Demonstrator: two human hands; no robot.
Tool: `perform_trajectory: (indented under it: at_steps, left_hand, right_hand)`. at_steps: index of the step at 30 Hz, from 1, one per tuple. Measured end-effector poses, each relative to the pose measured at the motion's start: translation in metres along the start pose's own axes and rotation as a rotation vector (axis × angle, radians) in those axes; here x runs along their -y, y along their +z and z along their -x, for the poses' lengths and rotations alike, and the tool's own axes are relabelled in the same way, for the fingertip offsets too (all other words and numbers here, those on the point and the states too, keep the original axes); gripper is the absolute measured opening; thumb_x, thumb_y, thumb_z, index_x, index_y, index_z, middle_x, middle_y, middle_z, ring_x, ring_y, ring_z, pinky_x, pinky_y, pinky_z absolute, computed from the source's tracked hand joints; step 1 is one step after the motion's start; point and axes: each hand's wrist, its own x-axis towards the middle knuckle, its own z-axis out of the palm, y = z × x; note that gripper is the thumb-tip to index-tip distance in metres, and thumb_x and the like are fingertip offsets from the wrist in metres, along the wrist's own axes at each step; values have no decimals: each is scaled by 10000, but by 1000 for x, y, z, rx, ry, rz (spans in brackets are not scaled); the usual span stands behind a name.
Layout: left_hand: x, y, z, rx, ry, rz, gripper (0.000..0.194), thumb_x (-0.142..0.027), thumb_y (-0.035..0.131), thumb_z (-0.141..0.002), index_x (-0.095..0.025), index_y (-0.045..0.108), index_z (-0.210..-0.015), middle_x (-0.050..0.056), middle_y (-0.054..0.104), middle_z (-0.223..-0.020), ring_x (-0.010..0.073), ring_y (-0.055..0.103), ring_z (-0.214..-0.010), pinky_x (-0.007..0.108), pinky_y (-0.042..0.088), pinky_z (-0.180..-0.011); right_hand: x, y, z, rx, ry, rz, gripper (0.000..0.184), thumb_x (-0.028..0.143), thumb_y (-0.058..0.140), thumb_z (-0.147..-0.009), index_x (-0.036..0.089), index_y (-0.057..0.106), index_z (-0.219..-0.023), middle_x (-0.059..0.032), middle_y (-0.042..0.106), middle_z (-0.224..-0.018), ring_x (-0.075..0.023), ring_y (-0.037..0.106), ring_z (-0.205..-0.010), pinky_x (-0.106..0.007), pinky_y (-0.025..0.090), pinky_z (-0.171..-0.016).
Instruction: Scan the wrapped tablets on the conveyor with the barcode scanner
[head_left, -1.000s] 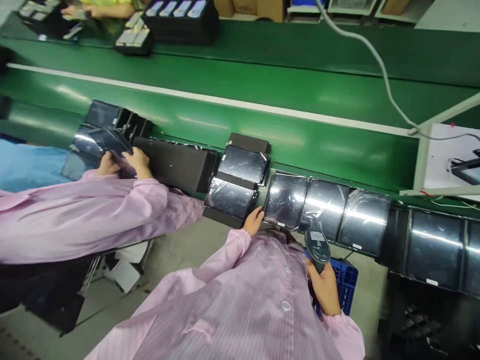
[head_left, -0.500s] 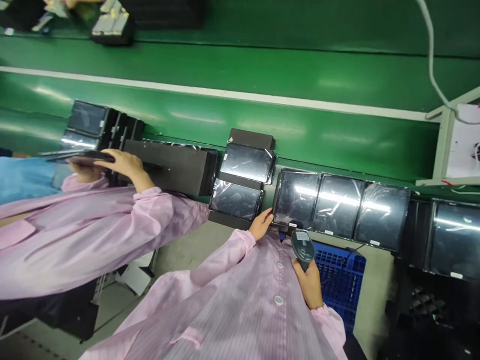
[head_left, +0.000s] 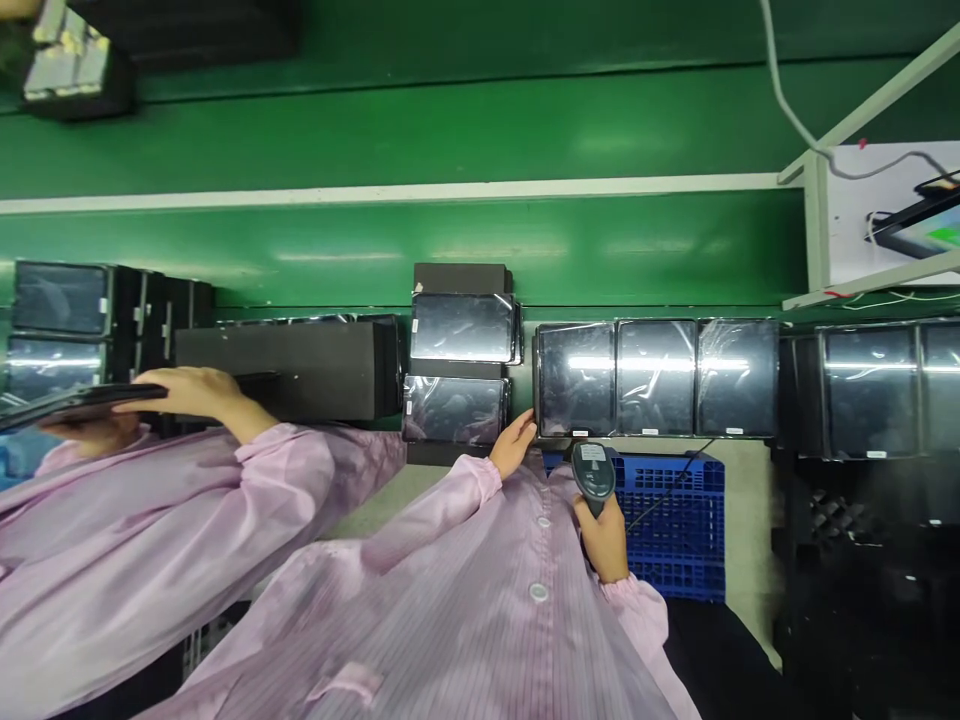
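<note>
My right hand (head_left: 606,542) is wrapped round the handle of a dark barcode scanner (head_left: 593,474), whose labelled head points toward the bench. Just beyond the scanner lies a row of three dark tablet screens (head_left: 654,385) under shiny film, each with a small white label on its near edge. My left hand (head_left: 513,444) rests at the near left corner of that row, fingers stretched out and touching its side. To the left of this hand, two more film-covered tablets (head_left: 456,408) lie on black foam.
A co-worker's hand (head_left: 199,393) on the left holds a dark flat device. Beside it is a long black foam block (head_left: 300,372). Below the bench stands a blue plastic crate (head_left: 679,530). More tablets (head_left: 870,385) and a metal frame (head_left: 817,225) are at right.
The view has turned and levelled, so the bench things shift left in the picture. My hands keep their places: left at the row's corner, right round the scanner.
</note>
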Motion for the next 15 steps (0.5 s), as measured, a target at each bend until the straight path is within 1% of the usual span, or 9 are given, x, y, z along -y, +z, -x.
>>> perform_trajectory:
  at_steps: [2,5,8,10,11,13,15]
  left_hand:
    - [0,0,-1,4,4,4,630,-400,511,-1003,-97,509,-1556,153,584,-1578,240,545,-1478,407,358,-1303]
    - [0,0,-1,-6,-5,-18,607,-400,526,-997,-122,539,-1536,143,602,-1562,244,552,-1471,411,369,-1296]
    - [0,1,-5,-67,-38,-68,577,-398,557,-992,-147,572,-1511,144,638,-1521,262,589,-1429,445,395,-1278]
    - [-1,3,-11,-114,-37,-87,566,-398,598,-977,-164,590,-1492,144,649,-1504,273,613,-1394,467,409,-1265]
    - [-3,4,-15,-136,-31,-91,566,-400,621,-965,-170,599,-1481,145,648,-1502,278,620,-1381,471,416,-1257]
    - [-9,8,-25,-183,-23,-97,581,-410,656,-941,-163,607,-1465,154,639,-1504,285,622,-1369,465,423,-1244]
    - [-18,13,-34,-239,-30,-107,608,-437,681,-919,-145,613,-1448,161,642,-1490,290,612,-1369,442,416,-1240]
  right_hand:
    - [-2,0,1,-6,-3,-6,473,583,629,-803,184,675,-1053,-136,784,-1047,-301,721,-952,-417,545,-894]
    - [-3,-3,3,-18,-17,-32,467,560,652,-813,182,683,-1084,-120,787,-1043,-284,720,-944,-402,546,-890]
    - [-5,-18,1,-63,-38,-66,492,528,703,-788,179,696,-1134,-110,794,-1060,-276,722,-958,-388,548,-891]
    - [-9,-38,-8,-138,-34,-68,516,527,725,-772,177,704,-1150,-112,798,-1066,-279,726,-960,-390,545,-895]
    - [-13,-51,-14,-196,-24,-58,520,540,723,-770,174,711,-1140,-116,800,-1051,-283,727,-953,-395,543,-892]
    - [-22,-85,-30,-334,-4,-27,521,579,707,-768,163,725,-1080,-131,800,-999,-299,728,-929,-409,538,-881]
    - [-32,-125,-51,-475,-11,1,537,615,686,-766,152,728,-1035,-147,796,-969,-313,725,-924,-425,531,-888]
